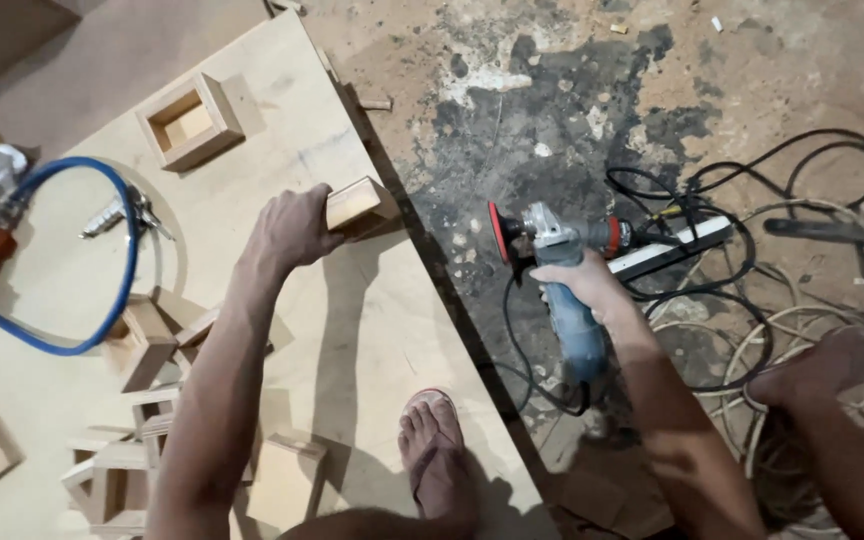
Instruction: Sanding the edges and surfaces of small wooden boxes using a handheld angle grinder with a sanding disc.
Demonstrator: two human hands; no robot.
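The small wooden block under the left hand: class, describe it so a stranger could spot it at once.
Find the large pale plywood sheet on the floor, then its right edge. There the left hand presses down a small solid wooden block. Unlike the square open wooden frame farther up, it has no hollow.

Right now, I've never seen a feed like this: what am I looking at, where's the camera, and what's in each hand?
There is no machine here, just a person filmed by a camera worn on the head, looking down. The left hand grips a small wooden block on a large plywood sheet lying on the floor. The right hand holds a blue angle grinder with a red disc, over bare concrete beside tangled cables. On the sheet lie a square wooden frame, a blue hose and more wooden pieces. One sandalled foot rests on the sheet.
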